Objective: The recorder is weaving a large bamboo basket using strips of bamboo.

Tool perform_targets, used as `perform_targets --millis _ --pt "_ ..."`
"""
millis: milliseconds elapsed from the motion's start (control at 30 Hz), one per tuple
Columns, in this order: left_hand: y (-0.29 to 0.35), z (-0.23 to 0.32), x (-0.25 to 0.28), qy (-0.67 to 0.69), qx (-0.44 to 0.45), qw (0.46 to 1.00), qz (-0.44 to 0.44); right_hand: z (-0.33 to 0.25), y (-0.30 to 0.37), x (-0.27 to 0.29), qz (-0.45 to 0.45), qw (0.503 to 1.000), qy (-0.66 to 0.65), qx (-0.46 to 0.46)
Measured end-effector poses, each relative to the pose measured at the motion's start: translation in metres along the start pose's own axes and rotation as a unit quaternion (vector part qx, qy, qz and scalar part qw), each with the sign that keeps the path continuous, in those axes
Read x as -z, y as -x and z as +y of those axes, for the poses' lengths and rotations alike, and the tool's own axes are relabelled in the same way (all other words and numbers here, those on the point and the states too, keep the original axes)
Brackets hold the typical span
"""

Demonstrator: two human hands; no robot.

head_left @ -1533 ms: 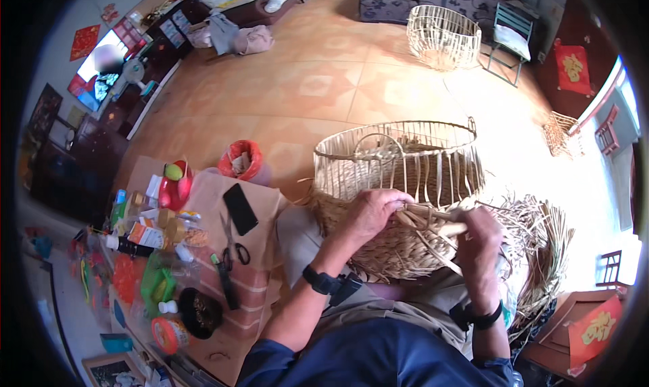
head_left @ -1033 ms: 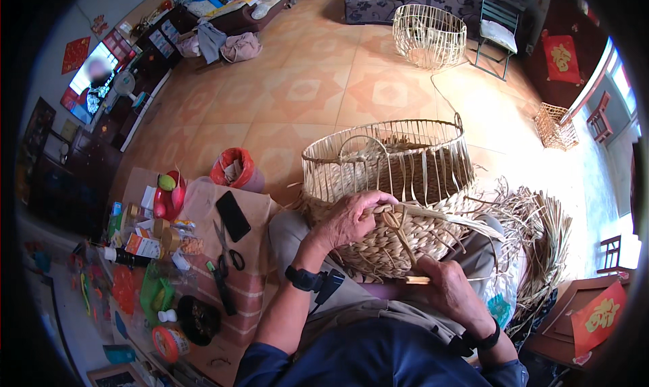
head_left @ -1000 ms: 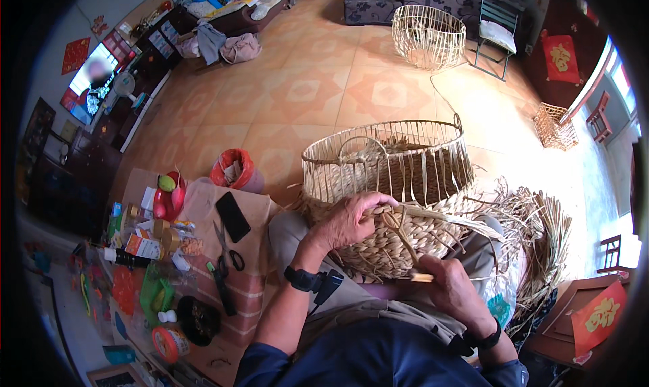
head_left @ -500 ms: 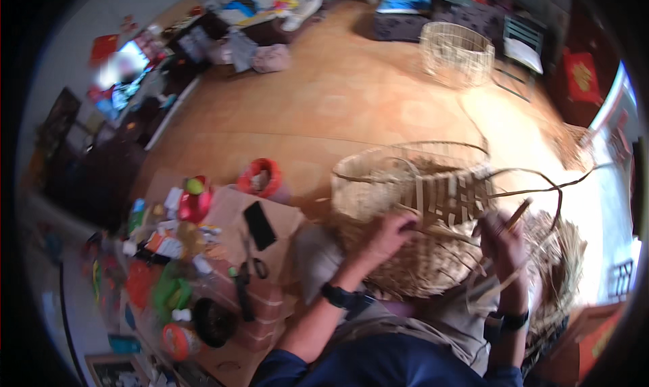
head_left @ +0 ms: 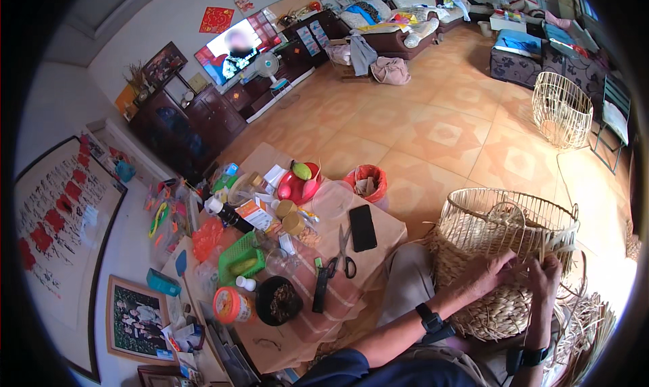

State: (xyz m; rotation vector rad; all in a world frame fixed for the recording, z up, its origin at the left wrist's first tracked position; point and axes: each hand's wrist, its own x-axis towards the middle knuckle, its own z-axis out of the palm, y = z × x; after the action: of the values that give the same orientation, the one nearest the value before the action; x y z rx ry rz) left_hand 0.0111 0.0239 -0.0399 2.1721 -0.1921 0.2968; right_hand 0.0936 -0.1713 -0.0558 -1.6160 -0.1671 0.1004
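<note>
A half-woven straw basket (head_left: 503, 312) stands tilted against my lap. Its lower part is thick braided straw, and bare upright stakes with a hoop form the rim. At the basket's near side, my left hand (head_left: 492, 271) is closed with thumb and fingertips together; a pale strand seems to run from them, partly hidden. Just right of it, my right hand (head_left: 543, 275) is closed round a flat straw strip (head_left: 560, 238), which sticks up above the fingers. Loose straw (head_left: 585, 333) lies in a bundle beside my right forearm.
On my left, a cloth-covered table (head_left: 378, 235) bears scissors (head_left: 346, 257), a black phone (head_left: 363, 227), a black bowl (head_left: 278, 300), a green basket (head_left: 240, 257) and jars. Behind it stands a red-lined bin (head_left: 368, 181). An open basket frame (head_left: 561, 110) and folding chair (head_left: 612, 123) stand far right.
The view has swung left, showing more of the table and wall. My hands have come closer together at the basket's rim; the right hand no longer blurs with motion.
</note>
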Motion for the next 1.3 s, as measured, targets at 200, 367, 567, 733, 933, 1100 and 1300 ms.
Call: perform_targets --millis 200,367,567,733,933,1100,1300 --pt "0.028 0.011 -0.02 -0.222 -0.149 0.963 0.017 -0.004 -0.007 0.007 0.008 0.998 -0.058 -0.025" --pt "0.03 0.036 -0.028 -0.515 -0.125 0.848 0.02 -0.035 -0.026 -0.017 -0.025 0.981 0.146 0.123" --pt "0.02 0.027 -0.038 -0.498 -0.085 0.863 -0.009 -0.046 -0.025 -0.011 -0.1 0.899 0.37 0.214" --pt "0.02 -0.01 -0.055 -0.38 -0.103 0.919 0.016 -0.015 -0.021 -0.013 -0.115 0.823 0.497 0.252" --pt "0.022 -0.012 -0.029 -0.138 -0.106 0.984 0.026 -0.043 -0.013 -0.022 -0.088 0.868 0.454 0.182" --pt "0.017 -0.007 -0.024 -0.127 -0.12 0.984 0.022 -0.047 0.004 -0.016 -0.09 0.956 0.213 0.181" --pt "0.018 -0.001 -0.009 -0.122 -0.09 0.988 -0.002 -0.06 0.013 -0.014 -0.017 0.95 0.311 -0.004"
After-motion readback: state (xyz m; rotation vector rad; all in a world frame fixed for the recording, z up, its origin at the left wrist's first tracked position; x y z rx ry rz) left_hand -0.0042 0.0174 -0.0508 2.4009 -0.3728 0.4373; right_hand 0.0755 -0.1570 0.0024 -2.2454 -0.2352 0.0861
